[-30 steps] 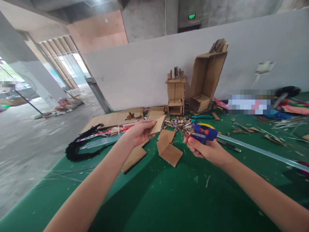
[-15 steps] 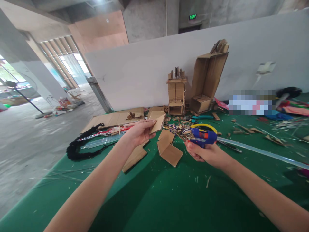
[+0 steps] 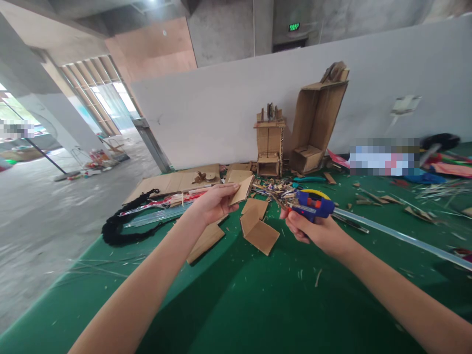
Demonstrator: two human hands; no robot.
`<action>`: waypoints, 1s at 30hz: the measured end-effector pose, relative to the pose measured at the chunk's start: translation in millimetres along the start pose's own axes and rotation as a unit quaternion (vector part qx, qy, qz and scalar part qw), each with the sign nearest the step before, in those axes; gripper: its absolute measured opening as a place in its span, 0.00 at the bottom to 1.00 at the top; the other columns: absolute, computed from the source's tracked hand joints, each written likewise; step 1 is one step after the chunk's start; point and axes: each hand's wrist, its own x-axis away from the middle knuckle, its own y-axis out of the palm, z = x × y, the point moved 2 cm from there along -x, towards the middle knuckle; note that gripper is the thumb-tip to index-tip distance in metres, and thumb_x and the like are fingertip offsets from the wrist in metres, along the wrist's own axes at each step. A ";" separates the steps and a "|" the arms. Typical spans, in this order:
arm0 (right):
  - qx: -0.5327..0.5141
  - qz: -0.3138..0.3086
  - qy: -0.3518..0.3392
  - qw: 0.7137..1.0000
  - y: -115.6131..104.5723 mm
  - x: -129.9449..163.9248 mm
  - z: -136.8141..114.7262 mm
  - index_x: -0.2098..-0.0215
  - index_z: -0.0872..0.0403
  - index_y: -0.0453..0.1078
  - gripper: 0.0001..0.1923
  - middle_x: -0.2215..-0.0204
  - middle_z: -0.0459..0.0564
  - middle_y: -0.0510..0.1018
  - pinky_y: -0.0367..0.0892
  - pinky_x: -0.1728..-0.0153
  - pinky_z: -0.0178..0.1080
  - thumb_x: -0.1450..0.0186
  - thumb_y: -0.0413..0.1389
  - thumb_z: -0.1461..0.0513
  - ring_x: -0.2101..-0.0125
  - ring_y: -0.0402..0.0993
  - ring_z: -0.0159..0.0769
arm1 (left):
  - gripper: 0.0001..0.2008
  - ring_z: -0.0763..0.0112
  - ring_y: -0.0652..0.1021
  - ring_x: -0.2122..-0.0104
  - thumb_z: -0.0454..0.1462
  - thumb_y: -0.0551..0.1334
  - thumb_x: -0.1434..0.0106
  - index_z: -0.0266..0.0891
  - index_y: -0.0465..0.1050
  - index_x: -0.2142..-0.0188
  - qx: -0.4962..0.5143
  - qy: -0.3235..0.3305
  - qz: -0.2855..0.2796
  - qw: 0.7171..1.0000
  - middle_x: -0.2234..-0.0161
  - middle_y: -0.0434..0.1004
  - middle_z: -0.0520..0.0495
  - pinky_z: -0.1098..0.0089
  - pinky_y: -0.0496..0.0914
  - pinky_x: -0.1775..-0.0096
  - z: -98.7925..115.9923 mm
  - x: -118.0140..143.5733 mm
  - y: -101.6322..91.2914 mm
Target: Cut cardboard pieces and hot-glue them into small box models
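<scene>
Cardboard piece (image 3: pixel 241 189) between left fingers (image 3: pixel 226 189)

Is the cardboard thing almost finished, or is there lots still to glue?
Some looks done: a small tower and a tall box stand by the wall. In hand: the left hand holds a cardboard piece, the right hand a blue glue gun, nozzle apart from the piece. Probably left: loose pieces lie unglued on the green table.

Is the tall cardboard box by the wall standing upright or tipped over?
Upright but leaning. The tall cardboard box stands on end on the green table, its top tilted right against the white wall, its open side facing the camera.
</scene>
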 end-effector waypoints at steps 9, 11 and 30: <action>-0.019 0.045 0.003 0.999 -1.0 -4.4 2.0 0.71 0.53 0.65 0.25 0.85 0.38 0.58 0.48 0.85 0.32 0.50 0.59 0.42 0.84 0.52 0.25 | 0.10 0.76 0.75 0.77 0.31 0.67 0.48 0.32 0.73 0.64 -0.029 -0.001 -0.032 0.999 0.73 0.76 0.48 0.75 0.68 0.76 -0.3 2.8 4.4; -0.019 0.048 0.003 0.999 -0.6 -4.7 1.9 0.71 0.53 0.65 0.25 0.84 0.38 0.58 0.48 0.84 0.32 0.50 0.59 0.42 0.84 0.52 0.25 | 0.10 0.75 0.75 0.77 0.31 0.67 0.48 0.32 0.73 0.64 -0.033 -0.003 -0.035 0.999 0.74 0.76 0.48 0.74 0.69 0.77 0.1 3.7 5.5; 0.094 0.037 -0.054 0.993 -5.8 -1.9 -7.7 0.71 0.52 0.64 0.22 0.85 0.39 0.58 0.54 0.82 0.34 0.41 0.51 0.42 0.84 0.55 0.28 | 0.07 0.74 0.75 0.76 0.31 0.65 0.47 0.34 0.73 0.66 -0.043 0.038 0.039 0.998 0.73 0.75 0.47 0.73 0.68 0.76 0.5 -1.1 2.3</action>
